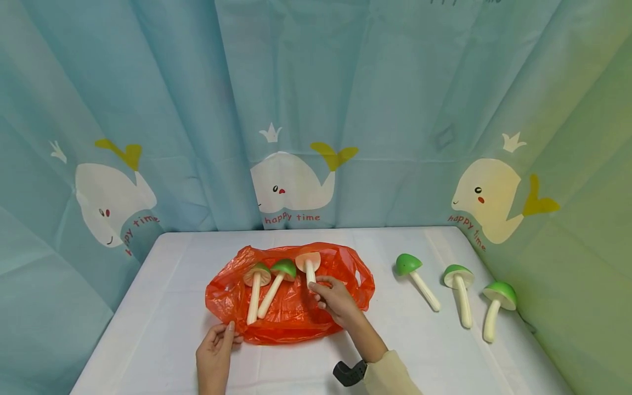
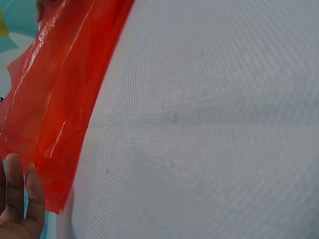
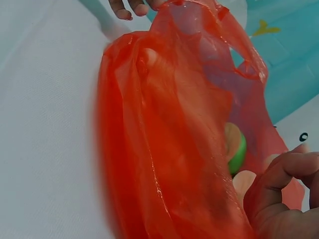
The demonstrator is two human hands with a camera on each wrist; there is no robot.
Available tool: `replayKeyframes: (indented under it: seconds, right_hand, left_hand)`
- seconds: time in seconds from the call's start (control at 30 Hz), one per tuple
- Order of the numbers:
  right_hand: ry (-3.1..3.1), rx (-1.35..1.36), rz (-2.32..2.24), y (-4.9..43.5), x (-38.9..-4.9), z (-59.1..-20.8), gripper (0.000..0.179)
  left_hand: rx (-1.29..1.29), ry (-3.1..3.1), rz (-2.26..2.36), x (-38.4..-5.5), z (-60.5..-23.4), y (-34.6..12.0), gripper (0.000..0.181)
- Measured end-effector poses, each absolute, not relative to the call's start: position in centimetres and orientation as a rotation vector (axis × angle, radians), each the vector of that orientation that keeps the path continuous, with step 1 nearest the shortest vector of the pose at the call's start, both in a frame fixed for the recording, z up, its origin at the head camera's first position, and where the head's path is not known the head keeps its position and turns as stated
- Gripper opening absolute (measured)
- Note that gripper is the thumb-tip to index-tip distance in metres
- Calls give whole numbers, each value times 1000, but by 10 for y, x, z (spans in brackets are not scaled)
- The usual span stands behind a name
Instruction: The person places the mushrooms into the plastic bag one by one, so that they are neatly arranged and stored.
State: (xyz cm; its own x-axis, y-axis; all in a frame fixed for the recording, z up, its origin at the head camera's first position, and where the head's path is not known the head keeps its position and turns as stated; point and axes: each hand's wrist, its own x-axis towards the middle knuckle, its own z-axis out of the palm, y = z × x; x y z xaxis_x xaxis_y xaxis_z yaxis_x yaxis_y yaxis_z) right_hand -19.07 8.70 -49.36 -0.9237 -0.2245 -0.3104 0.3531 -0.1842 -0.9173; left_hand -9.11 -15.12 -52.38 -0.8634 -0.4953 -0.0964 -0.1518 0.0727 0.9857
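A red plastic bag [image 1: 291, 332] lies spread on the white table, its side facing up and open. My left hand [image 1: 216, 351] pinches the bag's near left corner between thumb and fingers; in the left wrist view its fingers [image 2: 35, 196] show beside the red film. Over the right part of the bag, my right hand [image 1: 336, 300] pinches the stem of a toy mushroom [image 1: 309, 263] whose pale cap underside faces me. Two more toy mushrooms, a left one [image 1: 255, 291] and one with a green cap [image 1: 284, 269], lie inside the bag with stems toward me.
To the right on the table [image 1: 163, 340] lie three green-capped toy mushrooms: one nearest the bag [image 1: 408, 264], a middle one [image 1: 462, 296] and one near the right edge [image 1: 500, 302]. A blue-green curtain [image 1: 405, 109] with printed whales hangs behind and at both sides.
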Motion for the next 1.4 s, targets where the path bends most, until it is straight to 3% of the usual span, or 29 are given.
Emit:
replayKeyframes:
  seconds: [0.6,0.87,1.4]
  right_hand:
    - [1757,169,-2076,76,-194,-502,43]
    - [1885,81,-1990,76,-186,-499,32]
    - [1969,7,-2041,85,-179,-491,47]
  left_hand:
    - [638,-2086,-1875,-90,-522,-152,35]
    - [631,-2094,-1881,-90,-520,-151,32]
    - [630,-2081,-1855,-92,-525,-150,30]
